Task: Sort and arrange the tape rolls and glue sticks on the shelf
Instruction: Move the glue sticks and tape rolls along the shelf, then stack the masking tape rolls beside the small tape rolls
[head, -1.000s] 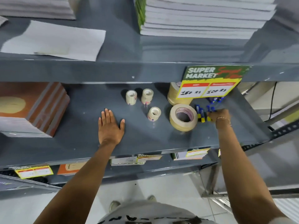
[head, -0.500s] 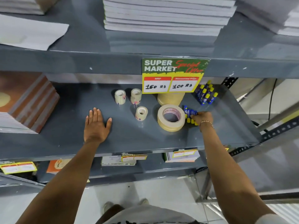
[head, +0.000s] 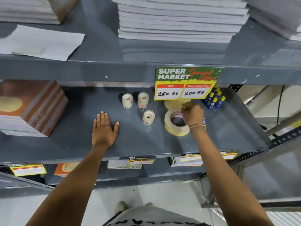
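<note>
Three small clear tape rolls stand on the grey middle shelf: two at the back and one in front. A large tan tape roll lies flat to their right, and my right hand curls over its far rim, fingers closed on it. A second large tan roll sits behind it, half hidden by the price sign. Blue glue sticks with yellow caps stand at the back right. One more glue stick lies beside my right wrist. My left hand rests flat on the shelf, fingers spread.
A green and yellow price sign hangs from the upper shelf's edge. Brown-covered books are stacked at the left of the middle shelf. White paper stacks fill the upper shelf. The lower shelf holds booklets.
My right hand has left the lying glue sticks and moved left onto the large tape roll. My left hand has stayed flat on the shelf. The camera has shifted.
</note>
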`<state>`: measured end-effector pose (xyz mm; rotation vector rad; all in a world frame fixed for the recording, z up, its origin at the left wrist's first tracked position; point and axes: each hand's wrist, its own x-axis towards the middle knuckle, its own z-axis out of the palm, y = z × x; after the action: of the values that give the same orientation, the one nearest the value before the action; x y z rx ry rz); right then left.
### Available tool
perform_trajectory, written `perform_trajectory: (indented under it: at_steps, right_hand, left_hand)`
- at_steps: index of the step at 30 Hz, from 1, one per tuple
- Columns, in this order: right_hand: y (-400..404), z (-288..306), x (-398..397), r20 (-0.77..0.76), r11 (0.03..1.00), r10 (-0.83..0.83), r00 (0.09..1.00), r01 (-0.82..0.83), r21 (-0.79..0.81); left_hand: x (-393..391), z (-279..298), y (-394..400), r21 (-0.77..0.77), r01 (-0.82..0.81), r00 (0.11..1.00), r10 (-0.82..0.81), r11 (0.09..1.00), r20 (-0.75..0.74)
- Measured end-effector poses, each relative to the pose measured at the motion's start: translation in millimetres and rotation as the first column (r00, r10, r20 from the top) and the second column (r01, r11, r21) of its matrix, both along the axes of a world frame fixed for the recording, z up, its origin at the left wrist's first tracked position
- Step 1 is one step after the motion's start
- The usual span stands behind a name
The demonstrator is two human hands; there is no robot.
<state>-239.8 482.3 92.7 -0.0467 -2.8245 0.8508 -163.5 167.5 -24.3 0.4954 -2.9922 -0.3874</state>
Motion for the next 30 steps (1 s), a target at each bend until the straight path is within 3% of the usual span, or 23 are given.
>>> perform_trajectory:
  at_steps: [3, 5, 9, 15, 22, 23, 25, 27, 28, 30]
  right_hand:
    - [-58, 6, 10, 0.073, 0.97, 0.236, 0.969, -0.23, -0.08]
    - [-90, 1, 13, 0.2, 0.93, 0.355, 0.913, -0.366, 0.019]
    - [-119, -16, 6, 0.47, 0.845, 0.326, 0.82, -0.476, 0.244]
    - [-133, -21, 6, 0.402, 0.815, 0.308, 0.863, -0.457, 0.357]
    - [-136, 13, -9, 0.376, 0.827, 0.251, 0.892, -0.399, 0.395]
    - [-135, 6, -25, 0.356, 0.855, 0.234, 0.905, -0.366, 0.369]
    - [-103, -84, -120, 0.393, 0.945, 0.113, 0.912, -0.221, 0.242]
    - [-103, -123, -178, 0.434, 0.952, 0.161, 0.886, -0.256, 0.169]
    - [-107, -105, -163, 0.489, 0.963, 0.157, 0.858, -0.243, 0.117]
    - [-146, 3, -76, 0.519, 0.929, 0.247, 0.819, -0.352, 0.113]
  left_hand:
    - [1, 1, 0, 0.011, 0.0, 1.0, 0.0, 1.0, 0.008]
    - [1, 2, -1, 0.012, 0.0, 1.0, 0.0, 1.0, 0.016]
    - [1, 3, -1, 0.02, 0.002, 1.0, -0.003, 1.0, 0.025]
    - [1, 1, -3, 0.014, 0.012, 1.0, -0.012, 1.0, 0.028]
    - [2, 2, -2, 0.023, 0.009, 1.0, -0.009, 1.0, 0.018]
    - [2, 2, -1, 0.024, 0.009, 1.0, -0.009, 1.0, 0.015]
    - [2, 3, -2, 0.018, 0.01, 1.0, -0.01, 1.0, 0.014]
    - [2, 4, -2, 0.014, 0.009, 1.0, -0.009, 1.0, 0.013]
    - [2, 4, -2, 0.015, 0.012, 1.0, -0.012, 1.0, 0.013]
    - [3, 5, -3, 0.024, 0.017, 1.0, -0.017, 1.0, 0.01]
